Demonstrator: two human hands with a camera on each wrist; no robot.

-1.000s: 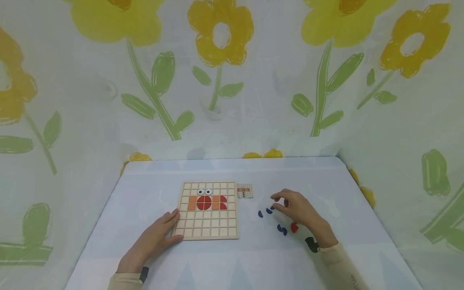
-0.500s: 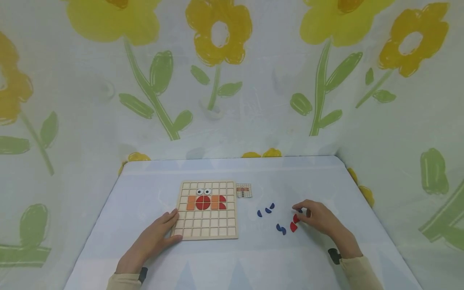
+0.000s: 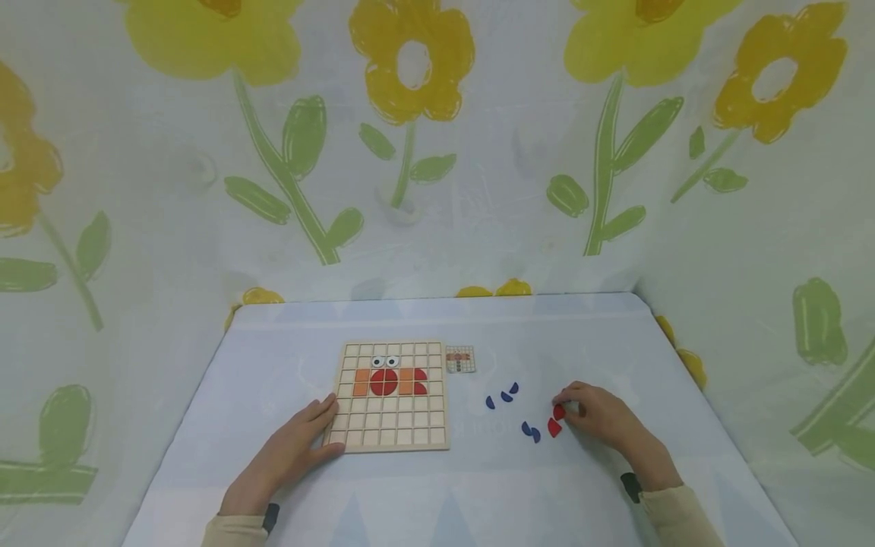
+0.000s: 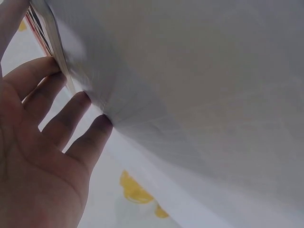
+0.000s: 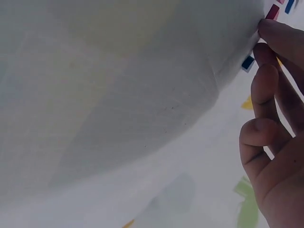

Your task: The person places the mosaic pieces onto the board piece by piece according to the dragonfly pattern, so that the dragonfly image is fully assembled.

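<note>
My left hand [image 3: 290,448] rests against the left edge of a wooden grid board [image 3: 378,438], with its thumb at the near-left corner. In the left wrist view its outstretched fingers [image 4: 64,121] touch the board's side. On the board are a red circle [image 3: 377,387], orange tiles [image 3: 406,375], a red shape [image 3: 420,388] and two eye tiles [image 3: 377,362]. My right hand [image 3: 604,416] bends its fingers over small pieces at the right. Its fingertips are beside a blue piece [image 5: 247,63] and a red piece [image 5: 272,12]; I cannot tell whether it pinches either.
A small patterned card [image 3: 466,367] lies at the board's right. Between the board and the right hand are several loose blue pieces [image 3: 506,396], with another red piece [image 3: 554,428] near the hand. Flower-patterned cloth [image 3: 492,175] rises behind the white table [image 3: 307,327].
My right hand has moved right and toward me, away from the upper blue pieces to the red ones. Its fingers have come down over a blue piece there. The left hand stays at the board.
</note>
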